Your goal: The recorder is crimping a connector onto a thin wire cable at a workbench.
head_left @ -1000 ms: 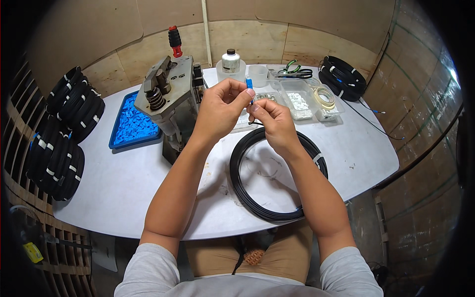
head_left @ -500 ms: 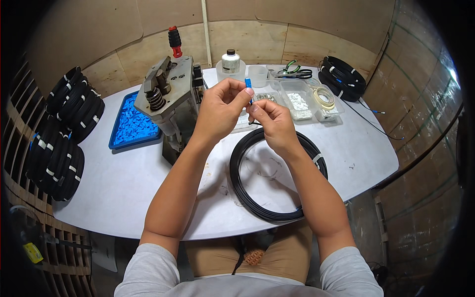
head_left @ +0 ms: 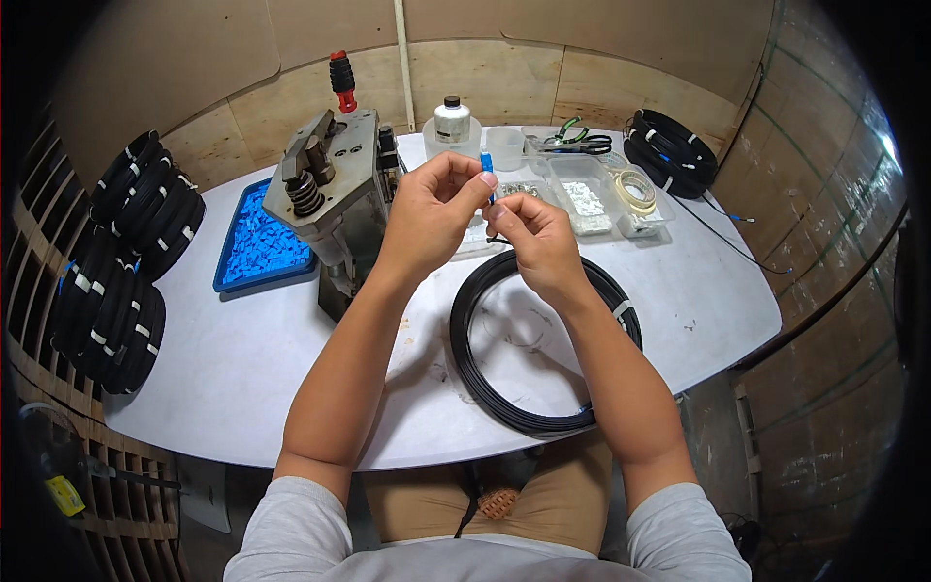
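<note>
Pinched upright between the thumb and fingertips of my left hand (head_left: pixel 437 206) is a small blue cable connector (head_left: pixel 487 166). A pale tip shows at its upper end. Just below, my right hand (head_left: pixel 538 244) is closed on the black cable (head_left: pixel 500 242) near the connector's lower end; the fingers partly hide that joint. Beneath my right hand and forearm, a coil of black cable (head_left: pixel 466 339) lies on the white table, bound with a white tie.
Left of my hands stands a metal press (head_left: pixel 335 184), beside a blue tray (head_left: pixel 228 284) of small blue parts. Black cable coils (head_left: pixel 145 204) sit at far left and back right (head_left: pixel 669 150). Behind my hands are a white bottle (head_left: pixel 452 123), scissors (head_left: pixel 577 145), clear bins (head_left: pixel 592 225) and tape (head_left: pixel 633 192).
Both hands stay in nearly the same place. The connector's pale tip now shows more plainly above its blue body.
</note>
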The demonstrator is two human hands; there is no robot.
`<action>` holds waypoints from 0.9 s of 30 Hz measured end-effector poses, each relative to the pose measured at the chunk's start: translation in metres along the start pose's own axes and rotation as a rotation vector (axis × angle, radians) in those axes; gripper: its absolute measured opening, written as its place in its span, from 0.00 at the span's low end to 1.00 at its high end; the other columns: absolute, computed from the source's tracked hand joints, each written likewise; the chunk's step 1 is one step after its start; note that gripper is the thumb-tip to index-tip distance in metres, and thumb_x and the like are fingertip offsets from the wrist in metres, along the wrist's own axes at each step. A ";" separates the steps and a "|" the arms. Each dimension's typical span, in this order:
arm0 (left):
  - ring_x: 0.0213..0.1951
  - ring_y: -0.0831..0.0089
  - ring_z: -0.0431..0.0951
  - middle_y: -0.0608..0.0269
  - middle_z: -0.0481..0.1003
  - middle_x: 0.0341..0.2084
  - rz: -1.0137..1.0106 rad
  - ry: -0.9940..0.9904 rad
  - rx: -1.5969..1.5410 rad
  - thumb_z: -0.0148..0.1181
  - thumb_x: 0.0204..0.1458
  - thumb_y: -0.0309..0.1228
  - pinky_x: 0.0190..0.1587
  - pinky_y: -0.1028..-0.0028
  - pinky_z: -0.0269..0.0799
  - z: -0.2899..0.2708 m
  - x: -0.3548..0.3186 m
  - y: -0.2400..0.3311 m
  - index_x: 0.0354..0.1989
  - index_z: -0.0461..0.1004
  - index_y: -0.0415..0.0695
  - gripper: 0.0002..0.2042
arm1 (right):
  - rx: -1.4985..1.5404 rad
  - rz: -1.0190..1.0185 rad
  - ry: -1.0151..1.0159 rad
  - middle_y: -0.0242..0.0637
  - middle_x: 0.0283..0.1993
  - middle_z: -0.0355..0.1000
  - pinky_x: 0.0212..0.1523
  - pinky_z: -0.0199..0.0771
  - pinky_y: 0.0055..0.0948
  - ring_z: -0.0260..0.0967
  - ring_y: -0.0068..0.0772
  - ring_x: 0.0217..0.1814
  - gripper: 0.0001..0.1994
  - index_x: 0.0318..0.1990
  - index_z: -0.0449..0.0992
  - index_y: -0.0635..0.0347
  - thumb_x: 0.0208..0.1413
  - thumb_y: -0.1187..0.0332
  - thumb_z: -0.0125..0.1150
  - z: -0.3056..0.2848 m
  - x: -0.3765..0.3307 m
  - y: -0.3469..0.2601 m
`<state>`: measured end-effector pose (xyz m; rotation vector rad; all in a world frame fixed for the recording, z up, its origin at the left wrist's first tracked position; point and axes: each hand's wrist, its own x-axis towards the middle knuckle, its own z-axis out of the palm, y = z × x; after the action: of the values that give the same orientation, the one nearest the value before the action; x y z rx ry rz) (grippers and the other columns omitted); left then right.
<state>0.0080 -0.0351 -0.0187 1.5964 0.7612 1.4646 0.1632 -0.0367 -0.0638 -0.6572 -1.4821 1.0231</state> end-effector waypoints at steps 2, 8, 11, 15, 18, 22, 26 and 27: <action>0.29 0.81 0.75 0.63 0.78 0.26 -0.001 0.011 -0.002 0.61 0.56 0.30 0.36 0.78 0.72 0.000 0.000 -0.001 0.35 0.75 0.35 0.09 | -0.006 0.007 -0.012 0.29 0.31 0.74 0.36 0.67 0.18 0.66 0.15 0.33 0.09 0.37 0.77 0.65 0.62 0.67 0.58 0.000 0.000 -0.001; 0.29 0.81 0.74 0.64 0.77 0.26 0.065 0.009 0.032 0.60 0.55 0.30 0.36 0.78 0.71 0.002 0.001 -0.009 0.35 0.75 0.36 0.09 | 0.018 0.013 0.009 0.30 0.31 0.75 0.36 0.68 0.19 0.67 0.15 0.33 0.08 0.37 0.77 0.65 0.62 0.68 0.58 0.001 -0.001 -0.003; 0.29 0.81 0.74 0.64 0.77 0.26 0.074 0.022 0.056 0.60 0.55 0.31 0.36 0.77 0.71 0.001 0.000 -0.005 0.35 0.75 0.36 0.09 | 0.031 0.000 -0.001 0.30 0.31 0.75 0.36 0.68 0.19 0.68 0.15 0.33 0.08 0.37 0.77 0.65 0.62 0.68 0.59 0.002 0.000 -0.003; 0.30 0.81 0.75 0.64 0.77 0.27 0.058 0.032 0.013 0.61 0.55 0.30 0.36 0.77 0.71 0.003 0.000 -0.006 0.35 0.75 0.36 0.09 | 0.014 0.009 0.006 0.30 0.31 0.75 0.36 0.69 0.19 0.68 0.15 0.32 0.08 0.36 0.77 0.65 0.61 0.68 0.60 0.000 0.000 -0.002; 0.30 0.81 0.75 0.64 0.77 0.27 0.076 0.011 0.049 0.62 0.54 0.30 0.35 0.77 0.72 0.003 -0.001 -0.007 0.36 0.75 0.36 0.09 | 0.007 0.036 -0.019 0.31 0.33 0.74 0.41 0.69 0.20 0.69 0.18 0.36 0.09 0.37 0.76 0.64 0.62 0.65 0.60 -0.003 0.000 -0.003; 0.29 0.81 0.76 0.63 0.78 0.26 0.102 0.032 0.052 0.62 0.54 0.31 0.34 0.76 0.74 0.002 -0.001 -0.008 0.36 0.76 0.36 0.09 | 0.033 0.008 0.018 0.30 0.32 0.75 0.38 0.69 0.20 0.68 0.16 0.34 0.09 0.35 0.77 0.64 0.60 0.66 0.61 0.001 0.001 -0.001; 0.29 0.80 0.76 0.63 0.78 0.26 0.080 0.038 0.063 0.62 0.54 0.31 0.34 0.77 0.74 0.005 -0.002 -0.007 0.36 0.77 0.36 0.10 | 0.033 0.013 0.041 0.30 0.31 0.76 0.34 0.68 0.18 0.67 0.14 0.32 0.09 0.34 0.78 0.64 0.59 0.66 0.64 0.000 0.001 0.000; 0.29 0.81 0.76 0.63 0.78 0.26 0.083 0.034 0.057 0.62 0.54 0.31 0.34 0.77 0.74 0.007 -0.002 -0.008 0.36 0.77 0.36 0.10 | 0.033 0.014 0.042 0.30 0.31 0.76 0.34 0.68 0.18 0.67 0.14 0.32 0.09 0.34 0.78 0.64 0.59 0.66 0.64 0.000 0.001 0.001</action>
<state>0.0152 -0.0344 -0.0267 1.6674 0.7703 1.5453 0.1626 -0.0353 -0.0637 -0.6623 -1.4233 1.0369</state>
